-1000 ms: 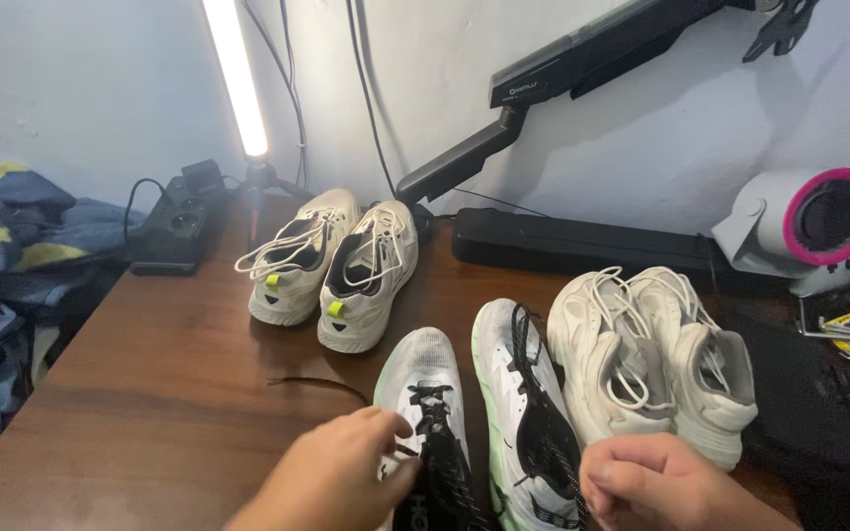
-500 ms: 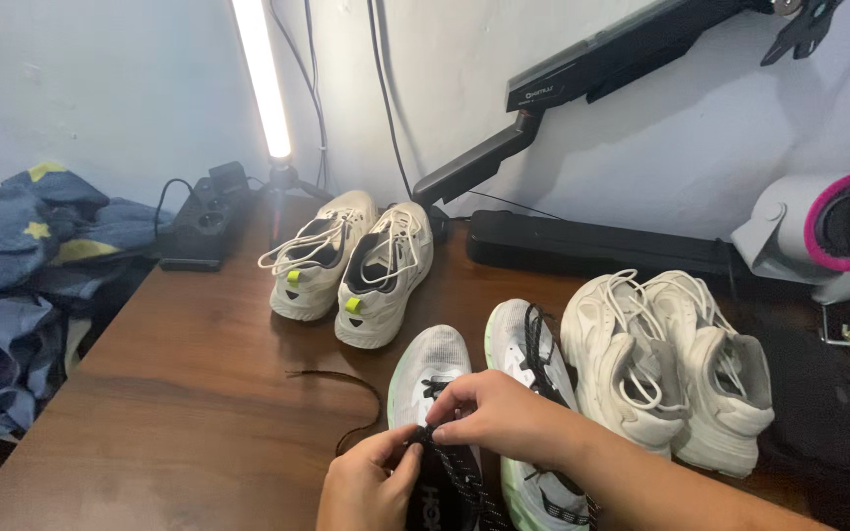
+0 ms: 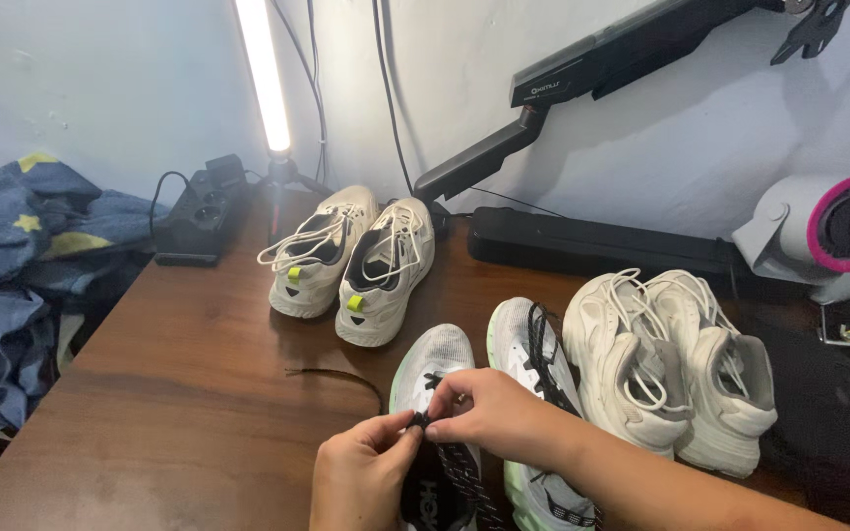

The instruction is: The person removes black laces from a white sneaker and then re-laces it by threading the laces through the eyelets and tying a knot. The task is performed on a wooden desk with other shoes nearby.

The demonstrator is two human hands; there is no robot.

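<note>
A white running shoe with black laces and a pale green sole (image 3: 433,366) lies toe-away on the brown table (image 3: 179,393). My left hand (image 3: 361,472) and my right hand (image 3: 492,413) meet over its lace area, both pinching the black lace (image 3: 420,421). One loose end of that lace (image 3: 332,376) trails left across the table. Its matching shoe (image 3: 523,354) lies just to the right, partly under my right forearm.
A cream pair (image 3: 351,261) stands further back and a chunky off-white pair (image 3: 671,359) sits at the right. A power strip (image 3: 194,211), lit tube lamp (image 3: 263,74), monitor arm (image 3: 543,108), white-and-pink fan (image 3: 823,231) and blue blanket (image 3: 12,265) surround them.
My right hand crossed from the right shoe to the left shoe and joined my left hand on the black lace. Both hands now pinch it slightly higher.
</note>
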